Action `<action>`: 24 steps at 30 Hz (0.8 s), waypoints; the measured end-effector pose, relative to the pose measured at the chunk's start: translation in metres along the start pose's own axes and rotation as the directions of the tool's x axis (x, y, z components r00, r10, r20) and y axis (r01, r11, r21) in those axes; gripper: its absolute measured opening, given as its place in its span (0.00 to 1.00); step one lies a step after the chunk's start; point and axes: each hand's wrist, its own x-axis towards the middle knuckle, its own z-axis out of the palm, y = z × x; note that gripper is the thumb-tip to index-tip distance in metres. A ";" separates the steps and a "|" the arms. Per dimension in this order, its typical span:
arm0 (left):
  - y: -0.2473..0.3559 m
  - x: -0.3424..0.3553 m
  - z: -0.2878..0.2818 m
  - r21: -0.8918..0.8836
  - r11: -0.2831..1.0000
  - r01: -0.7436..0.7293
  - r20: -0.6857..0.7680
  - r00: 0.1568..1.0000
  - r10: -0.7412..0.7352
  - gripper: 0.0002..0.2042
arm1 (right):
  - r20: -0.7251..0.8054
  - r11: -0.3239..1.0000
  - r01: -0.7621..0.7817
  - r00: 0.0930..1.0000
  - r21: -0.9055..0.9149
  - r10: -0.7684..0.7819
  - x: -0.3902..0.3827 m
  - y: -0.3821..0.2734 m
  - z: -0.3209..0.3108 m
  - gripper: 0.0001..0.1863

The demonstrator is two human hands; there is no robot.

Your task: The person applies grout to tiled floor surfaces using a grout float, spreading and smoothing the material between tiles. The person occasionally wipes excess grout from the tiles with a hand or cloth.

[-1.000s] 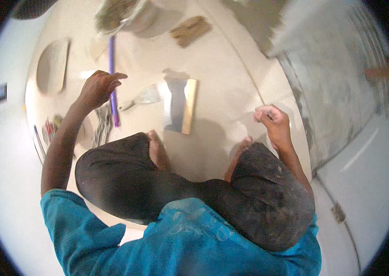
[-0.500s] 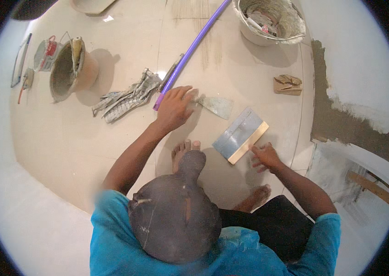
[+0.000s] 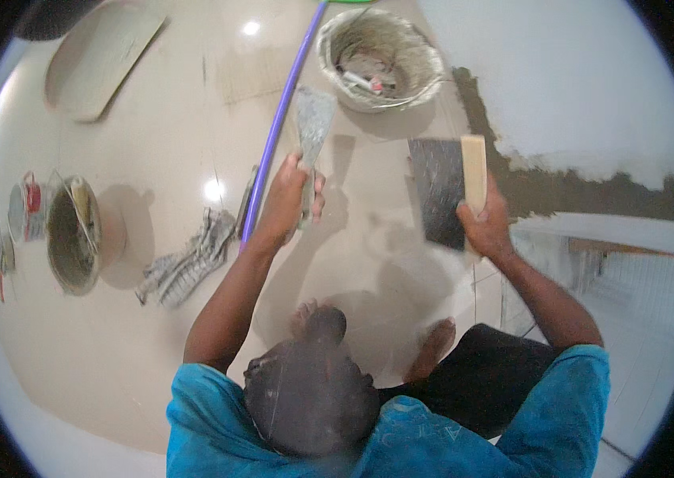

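My left hand (image 3: 285,203) is closed around the handle of a putty knife (image 3: 315,119), its plaster-smeared blade pointing up and away from me. In my right hand (image 3: 488,223) is a wide putty knife (image 3: 439,187), gripped by its pale wooden back strip, with the dark, scratched blade facing left. Both tools are raised off the floor and apart from each other. Beyond them stands a bucket (image 3: 426,89) crusted with plaster, holding some grey mix and a few small white and red bits. To the right, a band of grey-brown mortar (image 3: 568,191) runs along the white wall.
A purple pole (image 3: 277,127) lies on the tiles just left of my left hand, beside a crumpled grey cloth (image 3: 193,263). Farther left are a mortar-coated bucket (image 3: 56,255) and a small pail (image 3: 18,215). A pale curved board (image 3: 98,64) lies at the far left.
My left hand has picked up the putty knife from the floor and raised it. My right hand has lifted the wide putty knife and turned it. The view has shifted rightward.
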 end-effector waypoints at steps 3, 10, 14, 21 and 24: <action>0.046 0.034 0.030 0.004 1.000 0.000 0.118 0.993 -0.001 0.25 | -0.141 0.915 0.392 0.905 -0.094 -0.402 0.030 -0.052 -0.040 0.22; 0.092 0.071 0.070 -0.045 0.996 0.083 0.101 0.992 -0.078 0.14 | -0.428 0.652 0.698 0.513 -0.295 -0.744 0.092 -0.119 0.007 0.16; 0.112 0.081 0.076 0.141 0.989 0.033 -0.011 0.999 -0.031 0.06 | -0.495 0.716 0.644 0.545 -0.270 -0.677 0.134 -0.117 0.017 0.12; 0.107 0.096 0.087 0.154 0.982 0.113 -0.141 0.986 -0.091 0.06 | -0.458 0.713 0.643 0.564 -0.279 -0.687 0.168 -0.094 0.025 0.11; 0.097 0.099 0.088 0.111 0.985 0.135 -0.070 0.989 -0.128 0.07 | -0.295 0.881 0.457 0.830 -0.127 -0.473 0.173 -0.088 0.035 0.11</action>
